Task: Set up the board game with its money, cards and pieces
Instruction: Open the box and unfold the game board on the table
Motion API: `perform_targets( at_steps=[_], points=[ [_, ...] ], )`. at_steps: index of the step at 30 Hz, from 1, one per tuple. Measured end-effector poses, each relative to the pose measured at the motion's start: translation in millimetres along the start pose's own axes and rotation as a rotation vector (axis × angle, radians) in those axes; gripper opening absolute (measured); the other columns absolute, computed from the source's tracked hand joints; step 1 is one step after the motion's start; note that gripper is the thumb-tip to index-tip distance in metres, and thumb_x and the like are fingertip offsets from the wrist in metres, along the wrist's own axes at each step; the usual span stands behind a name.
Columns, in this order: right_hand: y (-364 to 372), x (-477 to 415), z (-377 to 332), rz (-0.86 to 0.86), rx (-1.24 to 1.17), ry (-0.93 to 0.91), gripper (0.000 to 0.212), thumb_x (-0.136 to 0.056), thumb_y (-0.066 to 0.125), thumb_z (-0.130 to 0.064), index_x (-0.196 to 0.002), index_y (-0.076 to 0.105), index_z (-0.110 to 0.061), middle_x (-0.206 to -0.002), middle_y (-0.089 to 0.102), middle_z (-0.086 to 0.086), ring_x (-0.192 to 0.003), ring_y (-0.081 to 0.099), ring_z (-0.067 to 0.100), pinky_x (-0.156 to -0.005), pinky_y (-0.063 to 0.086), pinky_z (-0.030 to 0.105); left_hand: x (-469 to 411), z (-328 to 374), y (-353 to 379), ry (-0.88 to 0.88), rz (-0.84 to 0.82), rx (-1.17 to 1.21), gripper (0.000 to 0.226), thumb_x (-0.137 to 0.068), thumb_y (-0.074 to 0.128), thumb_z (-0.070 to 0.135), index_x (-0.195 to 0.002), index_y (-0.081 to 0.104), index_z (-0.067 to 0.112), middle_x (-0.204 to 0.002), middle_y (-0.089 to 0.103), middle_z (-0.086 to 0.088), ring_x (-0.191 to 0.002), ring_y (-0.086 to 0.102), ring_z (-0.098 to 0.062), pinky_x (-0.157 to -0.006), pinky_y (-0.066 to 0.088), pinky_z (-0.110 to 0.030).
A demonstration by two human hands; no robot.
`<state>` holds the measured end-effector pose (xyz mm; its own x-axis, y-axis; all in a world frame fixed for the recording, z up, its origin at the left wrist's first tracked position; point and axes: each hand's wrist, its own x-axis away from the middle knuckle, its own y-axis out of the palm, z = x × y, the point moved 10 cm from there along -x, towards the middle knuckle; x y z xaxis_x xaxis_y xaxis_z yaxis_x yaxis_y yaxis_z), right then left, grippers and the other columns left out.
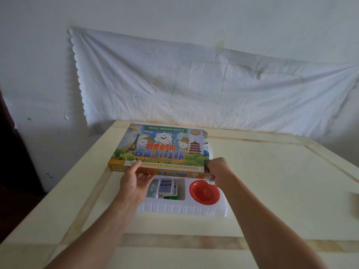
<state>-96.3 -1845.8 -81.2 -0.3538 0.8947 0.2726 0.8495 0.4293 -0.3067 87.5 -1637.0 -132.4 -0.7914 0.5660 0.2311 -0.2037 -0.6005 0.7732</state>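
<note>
Above the white plastic tray [174, 209], bright cardboard box lid [165, 144] reading "TRAVEL AROUND WORLD" and "FUN GAME", gripped by left hand [134, 181] and right hand [219, 169].

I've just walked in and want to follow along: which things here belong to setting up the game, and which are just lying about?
Part of the job: colourful cardboard game box, gripped by the left hand and right hand; white plastic tray; stack of cards in it; red round dish in it.
Just there: cream table; wrinkled white cloth on the wall.
</note>
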Motion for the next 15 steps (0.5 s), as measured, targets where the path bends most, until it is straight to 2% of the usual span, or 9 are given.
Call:
perform_targets(
  at_steps=[2, 4, 6, 10, 13, 15],
  points=[
    [-3.1, -3.6, 2.7, -0.023, -0.127, -0.011, 0.018, -0.089, 0.045, 0.005, -0.073, 0.046, -0.004, -0.055, 0.056, 0.013, -0.035, 0.053, 0.018, -0.035, 0.04, 0.021, -3.2, 3.2, -2.5, 0.002, 0.014, 0.002, 0.024, -0.092, 0.057, 0.014, -0.116, 0.056, 0.014, -0.099, 0.066, -0.008, -0.088, 0.066, -0.025, -0.067, 0.057, -0.036],
    [-19.4, -5.5, 2.4, 0.029, -0.206, -0.064, 0.009, -0.091, 0.05, 0.002, -0.087, 0.049, -0.006, -0.073, 0.063, 0.015, -0.054, 0.064, 0.025, -0.041, 0.049, 0.029, -6.3, 9.7, -6.7, 0.006, 0.043, 0.016, 0.022, -0.092, 0.058, 0.015, -0.114, 0.057, 0.014, -0.097, 0.067, -0.008, -0.085, 0.067, -0.024, -0.065, 0.059, -0.034],
    [-43.7, -7.1, 0.3, 0.12, -0.245, -0.139, 0.009, -0.092, 0.051, 0.0, -0.092, 0.048, -0.009, -0.08, 0.064, 0.014, -0.062, 0.064, 0.025, -0.046, 0.049, 0.029, -9.9, 18.5, -11.6, 0.024, 0.061, 0.029, 0.024, -0.092, 0.059, 0.015, -0.115, 0.057, 0.015, -0.099, 0.068, -0.007, -0.087, 0.067, -0.023, -0.066, 0.059, -0.033],
    [-94.8, -3.9, -1.0, 0.366, -0.342, -0.249, 0.011, -0.091, 0.047, 0.002, -0.093, 0.048, -0.009, -0.081, 0.062, 0.014, -0.063, 0.061, 0.022, -0.047, 0.048, 0.027, -16.1, 35.6, -18.4, 0.056, 0.086, 0.043, 0.036, -0.092, 0.058, 0.016, -0.127, 0.052, 0.015, -0.105, 0.067, -0.006, -0.101, 0.065, -0.024, -0.079, 0.055, -0.036],
    [-128.6, 4.7, 1.7, 0.563, -0.523, -0.302, 0.013, -0.089, 0.047, 0.003, -0.091, 0.046, -0.01, -0.085, 0.061, 0.014, -0.071, 0.058, 0.024, -0.053, 0.051, 0.032, -19.0, 44.6, -21.3, 0.074, 0.112, 0.047, 0.035, -0.092, 0.059, 0.016, -0.126, 0.052, 0.016, -0.101, 0.067, -0.005, -0.097, 0.065, -0.023, -0.082, 0.054, -0.038],
    [-127.5, 3.7, 5.7, 0.535, -0.645, -0.249, 0.012, -0.091, 0.05, 0.001, -0.094, 0.047, -0.01, -0.084, 0.059, 0.01, -0.069, 0.059, 0.021, -0.055, 0.052, 0.032, -20.0, 44.9, -20.9, 0.076, 0.121, 0.046, 0.034, -0.092, 0.059, 0.016, -0.125, 0.053, 0.016, -0.101, 0.067, -0.005, -0.095, 0.065, -0.023, -0.08, 0.054, -0.038]
  ],
)
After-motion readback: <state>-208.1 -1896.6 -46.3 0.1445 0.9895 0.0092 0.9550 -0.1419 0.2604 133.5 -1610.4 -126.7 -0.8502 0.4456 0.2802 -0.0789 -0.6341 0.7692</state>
